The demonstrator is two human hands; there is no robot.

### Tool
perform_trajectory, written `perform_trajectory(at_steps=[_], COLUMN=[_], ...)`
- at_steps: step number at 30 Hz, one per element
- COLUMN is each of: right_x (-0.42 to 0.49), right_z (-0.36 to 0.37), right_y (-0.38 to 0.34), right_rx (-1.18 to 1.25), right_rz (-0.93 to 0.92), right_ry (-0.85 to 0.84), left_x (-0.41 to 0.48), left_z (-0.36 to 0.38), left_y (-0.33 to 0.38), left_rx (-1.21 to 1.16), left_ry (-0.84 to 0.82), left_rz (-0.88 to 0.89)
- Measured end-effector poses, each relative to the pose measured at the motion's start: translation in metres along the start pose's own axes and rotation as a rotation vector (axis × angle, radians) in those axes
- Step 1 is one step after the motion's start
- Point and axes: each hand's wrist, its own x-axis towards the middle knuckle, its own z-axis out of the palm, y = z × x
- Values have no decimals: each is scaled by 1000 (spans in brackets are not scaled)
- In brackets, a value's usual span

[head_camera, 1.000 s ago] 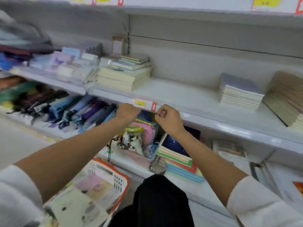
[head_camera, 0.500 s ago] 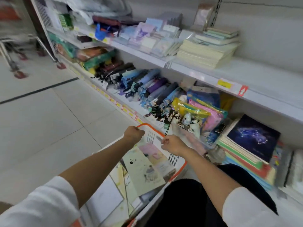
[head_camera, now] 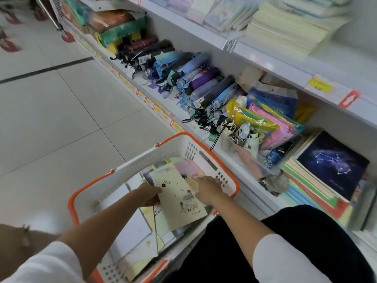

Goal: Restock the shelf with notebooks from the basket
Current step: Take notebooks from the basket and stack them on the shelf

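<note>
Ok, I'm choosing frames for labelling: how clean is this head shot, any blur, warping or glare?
Head view: the cream notebook and the basket rim read fairly sharp; the pale notebook stacks on the upper shelf and the top-left corner are blurred; the wide lens bends the shelf's front edge; light is soft and even, faint sheen on the floor tiles.

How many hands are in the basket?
2. The left hand grips the cream notebook by its left edge; the right hand lies flat on pastel notebooks beside it, near the basket wall.
</note>
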Motion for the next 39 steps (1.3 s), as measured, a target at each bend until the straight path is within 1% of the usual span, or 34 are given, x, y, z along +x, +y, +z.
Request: perform_trajectory(at_steps=[2,4,5,7,10,13,15,17,18,19,21,23,24,25,28,29,31,34,36,39], right_x=[7,13,14,14,13,6,0,-9,-15,-19,-24,-26,-26,-24,-30,-32,-38,-52,-66,-88], right_z=[20,34,37,34,25,9,1,-3,-5,-5,-4,-1,-1,-3,-21,-28,-42,-62,-82,-113], right_y=[-2,1,3,6,7,-9,-28,-51,-61,-67,-69,-58,-51,-44,-25,-19,-10,-1,4,23], right_rx=[-29,-120,-171,-191,-146,0,169,359,424,431,430,531,566,583,628,660,734,893,978,1019], right_rz=[25,46,40,-9,-71,-108,-169,-193,-205,-230,-248,-204,-161,-119,-31,-5,8,-27,-47,-118], right_ry=[-57,-87,-83,-64,-17,98,122,93,73,50,-14,-96,-90,-52,117,138,149,278,388,439], left_x=[1,-1,-2,-4,0,3,3,6,7,9,4,-6,-11,-15,-33,-39,-53,-75,-92,-111], left_z=[8,15,18,19,15,15,16,16,15,16,17,15,13,11,1,0,3,18,33,58], left_y=[-5,-8,-10,-11,-13,-11,-7,-2,0,1,4,6,7,7,15,20,34,61,80,112], left_rx=[-74,-86,-84,-121,-285,-445,-505,-530,-507,-486,-440,-412,-421,-449,-519,-516,-502,-473,-467,-450], left_ry=[-32,-47,-58,-93,-143,-149,-146,-195,-217,-233,-191,-65,-53,-82,-283,-324,-302,-225,-217,-195], left_rz=[46,77,75,52,21,0,-7,19,40,64,88,122,142,168,247,267,302,365,416,499])
